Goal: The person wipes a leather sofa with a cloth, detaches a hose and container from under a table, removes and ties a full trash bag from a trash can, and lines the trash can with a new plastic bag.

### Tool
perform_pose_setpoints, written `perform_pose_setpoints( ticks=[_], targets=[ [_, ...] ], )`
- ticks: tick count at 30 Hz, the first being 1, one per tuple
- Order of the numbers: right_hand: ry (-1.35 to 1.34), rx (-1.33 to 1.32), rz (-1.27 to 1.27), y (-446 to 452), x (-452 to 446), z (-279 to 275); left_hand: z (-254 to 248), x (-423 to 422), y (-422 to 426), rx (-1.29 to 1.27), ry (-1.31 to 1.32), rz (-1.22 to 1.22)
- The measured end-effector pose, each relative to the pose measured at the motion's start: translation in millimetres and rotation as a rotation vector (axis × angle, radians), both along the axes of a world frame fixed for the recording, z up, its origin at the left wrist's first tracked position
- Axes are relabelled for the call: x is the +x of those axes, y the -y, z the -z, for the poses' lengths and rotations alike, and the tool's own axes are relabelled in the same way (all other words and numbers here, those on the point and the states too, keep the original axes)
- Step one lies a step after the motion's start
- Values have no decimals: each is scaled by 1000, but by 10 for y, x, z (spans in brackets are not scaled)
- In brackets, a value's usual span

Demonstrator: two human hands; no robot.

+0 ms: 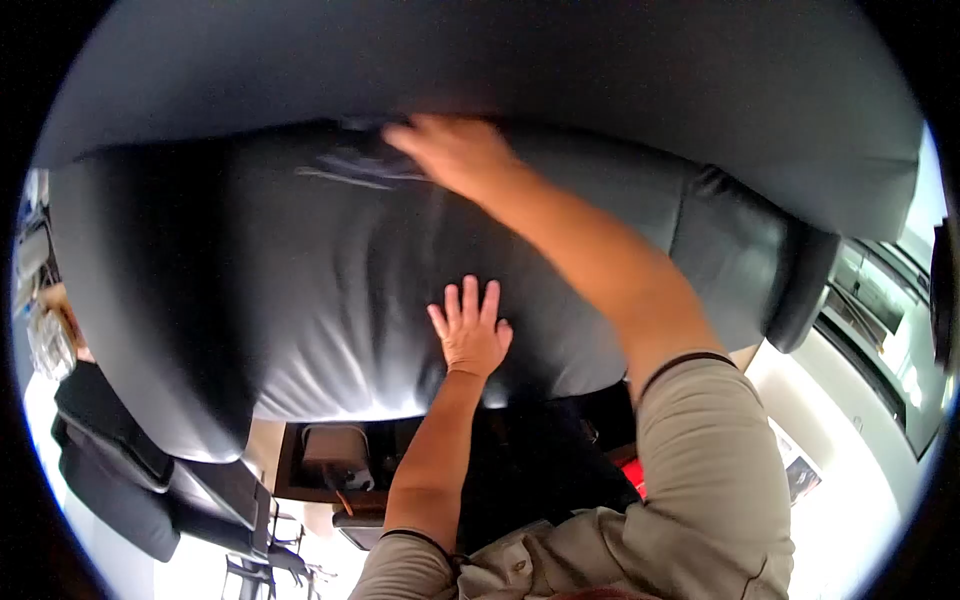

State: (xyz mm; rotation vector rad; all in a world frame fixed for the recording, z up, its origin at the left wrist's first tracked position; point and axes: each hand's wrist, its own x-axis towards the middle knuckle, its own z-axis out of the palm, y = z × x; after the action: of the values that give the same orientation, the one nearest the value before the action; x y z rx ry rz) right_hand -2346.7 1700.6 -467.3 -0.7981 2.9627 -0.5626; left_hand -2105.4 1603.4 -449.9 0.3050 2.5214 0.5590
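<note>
A black leather sofa seat stretches before me, with the dark backrest rising behind it. My left hand lies flat on the front part of the seat, fingers spread, with nothing in it. Further back, my right hand reaches to the seam where seat meets backrest. It is smeared by motion, and its fingertips are partly hidden, so its grip is unclear. Just left of it, a dark, bluish, crumpled piece with pale streaks lies on the seat; it looks like thin cloth or film.
Thick black armrests bound the seat. At lower left stands another dark seat, with a clear glass object above it. An open dark compartment shows below the seat's front edge. A glass-fronted unit is at right.
</note>
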Motion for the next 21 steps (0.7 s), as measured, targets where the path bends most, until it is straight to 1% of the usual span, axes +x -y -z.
perform_pose_setpoints(
  ticks=[1, 2, 3, 4, 5, 6, 8, 9, 10, 11, 13, 15, 16, 17, 18, 19, 20, 21],
  targets=[
    [-15, 149, 72, -533, 221, -54, 23, 9, -2, 2, 35, -7],
    [150, 367, 162, -1081, 469, -153, 85, 63, -11, 0, -13, -5],
    [386, 456, 321, -1541, 611, -442, 96, 78, -19, -5, -23, 0],
    [382, 555, 448, -2164, 891, -345, 95, 88, -42, -6, -43, 1],
    [499, 721, 621, -2741, 1139, -341, 97, 104, -34, -13, -61, 4],
    [581, 846, 952, -3326, 1484, -346, 99, 112, -30, 5, -100, 5],
    [1047, 906, 1364, -3490, 1488, -1274, 101, 71, -54, -49, -95, 19],
    [923, 806, 1389, -4088, 1926, -1147, 37, 58, -47, -88, -66, 33],
    [813, 722, 1406, -4631, 2460, -1138, -51, 21, -68, -71, -118, 45],
    [820, 726, 1416, -4584, 2585, -1356, -82, 28, -99, -69, -100, 49],
    [446, 141, 1393, -4083, 2634, -1762, -191, -26, -144, -89, -76, 52],
    [460, -302, 1317, -3398, 2546, -2079, -383, -35, -255, -97, -62, -2],
    [473, -529, 1217, -3066, 2524, -2107, -448, 10, -311, 72, -118, -81],
    [640, -667, 1183, -2687, 2464, -2222, -484, 17, -388, 138, 4, -102],
    [737, -624, 1044, -2216, 2257, -2627, -784, -88, -511, 505, 182, -304],
    [742, -643, 947, -1934, 2294, -2630, -1006, -146, -621, 756, 221, -385],
    [657, -675, 763, -1684, 2256, -2801, -1340, -259, -676, 975, 264, -380],
    [562, -701, 582, -1498, 2203, -2992, -1633, -353, -709, 1094, 202, -334]
  ],
)
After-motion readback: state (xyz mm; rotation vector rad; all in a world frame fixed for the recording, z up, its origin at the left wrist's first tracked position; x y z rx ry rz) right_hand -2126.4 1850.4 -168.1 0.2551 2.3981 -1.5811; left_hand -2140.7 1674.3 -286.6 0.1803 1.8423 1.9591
